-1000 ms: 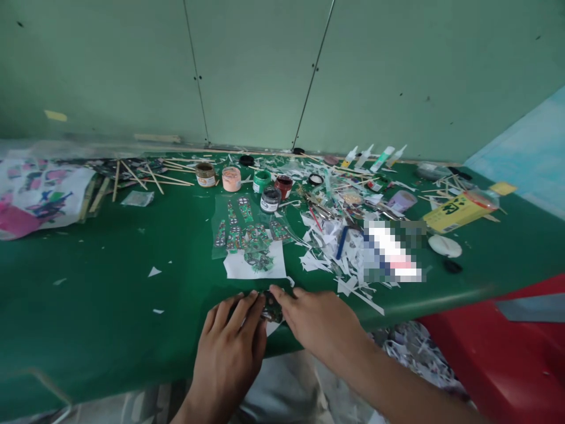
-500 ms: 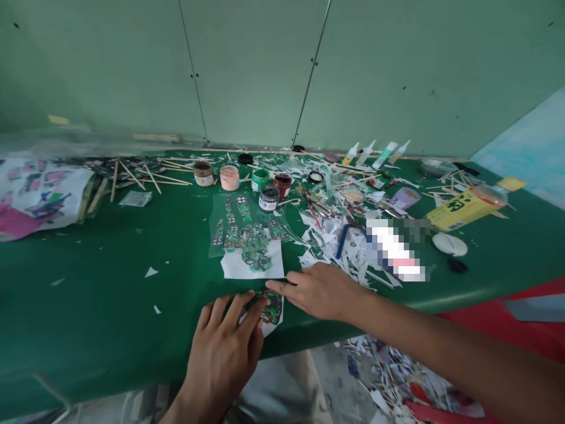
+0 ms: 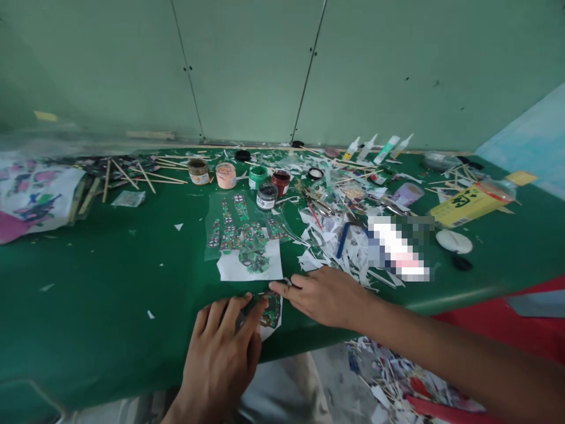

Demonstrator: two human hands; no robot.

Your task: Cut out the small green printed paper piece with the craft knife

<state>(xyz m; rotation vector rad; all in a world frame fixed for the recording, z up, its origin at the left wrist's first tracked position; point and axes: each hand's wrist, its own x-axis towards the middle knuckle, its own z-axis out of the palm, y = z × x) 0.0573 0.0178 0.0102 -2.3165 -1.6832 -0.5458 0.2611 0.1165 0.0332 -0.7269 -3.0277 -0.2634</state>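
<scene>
My left hand [image 3: 220, 359] lies flat at the near edge of the green table [image 3: 101, 277], fingertips pressing on a small printed paper cutout [image 3: 270, 312] with green and dark patterns. My right hand [image 3: 324, 294] rests just right of that cutout, index finger stretched toward its upper edge, fingers apart and holding nothing. Just beyond lies a white sheet with a green printed figure [image 3: 251, 263] and a clear bag of printed pieces [image 3: 233, 227].
Several small paint jars [image 3: 267, 195] stand mid-table. A heap of white paper scraps [image 3: 335, 235] spreads right, with glue tubes [image 3: 384, 149], a yellow box [image 3: 468, 204], a white disc [image 3: 454, 241], wooden sticks [image 3: 132, 174] and printed sheets [image 3: 30, 197] at left. Scraps litter the floor.
My right hand moved off the cutout to its right side and upper edge. My left hand stays pressed on it, and the cutout shows more now. The view shifted slightly.
</scene>
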